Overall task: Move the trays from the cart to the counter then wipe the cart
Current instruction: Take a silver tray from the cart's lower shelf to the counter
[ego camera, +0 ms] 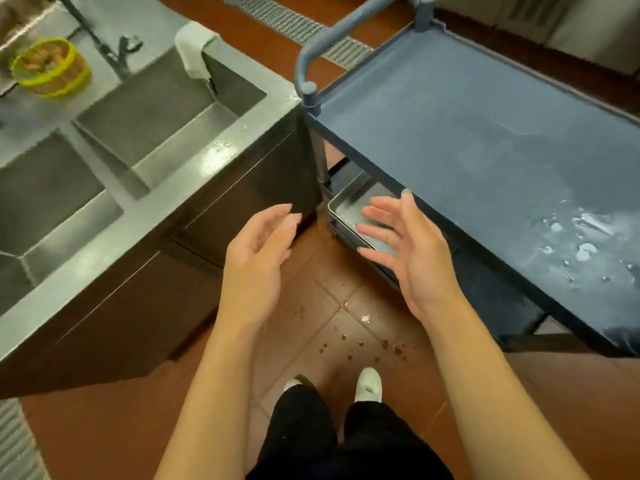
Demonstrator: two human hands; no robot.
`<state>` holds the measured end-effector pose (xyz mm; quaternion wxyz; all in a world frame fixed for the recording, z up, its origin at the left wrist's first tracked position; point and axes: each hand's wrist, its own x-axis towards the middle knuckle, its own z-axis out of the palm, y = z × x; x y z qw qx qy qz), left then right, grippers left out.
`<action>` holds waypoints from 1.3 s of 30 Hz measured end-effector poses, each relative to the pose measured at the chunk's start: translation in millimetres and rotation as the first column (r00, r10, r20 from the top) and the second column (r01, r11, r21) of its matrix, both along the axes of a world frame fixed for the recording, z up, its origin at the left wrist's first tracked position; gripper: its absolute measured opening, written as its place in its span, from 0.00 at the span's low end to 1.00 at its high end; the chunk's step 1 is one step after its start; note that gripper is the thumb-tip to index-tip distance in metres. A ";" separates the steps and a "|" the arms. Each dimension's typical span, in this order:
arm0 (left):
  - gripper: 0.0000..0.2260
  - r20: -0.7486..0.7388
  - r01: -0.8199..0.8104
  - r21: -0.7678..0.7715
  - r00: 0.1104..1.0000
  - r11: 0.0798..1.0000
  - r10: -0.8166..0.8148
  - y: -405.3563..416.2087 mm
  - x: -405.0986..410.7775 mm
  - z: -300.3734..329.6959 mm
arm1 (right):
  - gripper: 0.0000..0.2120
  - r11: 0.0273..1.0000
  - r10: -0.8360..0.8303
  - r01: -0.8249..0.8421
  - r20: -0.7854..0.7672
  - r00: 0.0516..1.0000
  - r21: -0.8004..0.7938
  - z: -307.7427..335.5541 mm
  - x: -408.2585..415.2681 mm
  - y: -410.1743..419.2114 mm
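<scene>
A metal tray [349, 211] sits on the lower shelf of the blue cart [467, 140], its near-left corner poking out from under the wet top shelf. Both hands hover above it, holding nothing, apparently ready to take it: the right hand [412, 252] spreads its fingers [375, 214] wide over the tray's corner, the left hand [258, 252], loosely open, hangs left of it beside the counter [180, 178].

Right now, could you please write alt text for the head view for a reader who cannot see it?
Two open hands, left hand and right hand, reach toward a metal tray on the lower shelf of a wet blue cart, beside a steel double sink.
</scene>
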<state>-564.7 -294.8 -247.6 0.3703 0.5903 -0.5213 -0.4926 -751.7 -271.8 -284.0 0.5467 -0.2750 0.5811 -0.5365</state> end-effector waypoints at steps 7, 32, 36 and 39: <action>0.11 0.022 0.249 0.187 0.966 0.950 -0.257 -110.8 -23.7 -76.2 | 0.16 0.947 -0.234 0.220 0.036 0.972 0.234 -68.8 -23.8 -41.9; 0.12 0.145 0.672 0.216 0.695 0.708 -0.704 -304.5 -140.6 -364.0 | 0.11 0.690 -0.576 0.635 -0.269 0.772 0.348 -342.7 -72.5 -106.5; 0.11 0.128 0.688 0.202 0.687 0.697 -0.715 -315.7 -144.2 -385.1 | 0.09 0.662 -0.636 0.687 -0.260 0.727 0.302 -363.8 -84.0 -106.0; 0.10 0.109 0.705 0.170 0.680 0.688 -0.725 -328.0 -143.7 -394.2 | 0.09 0.648 -0.656 0.713 -0.279 0.701 0.269 -371.9 -91.4 -109.7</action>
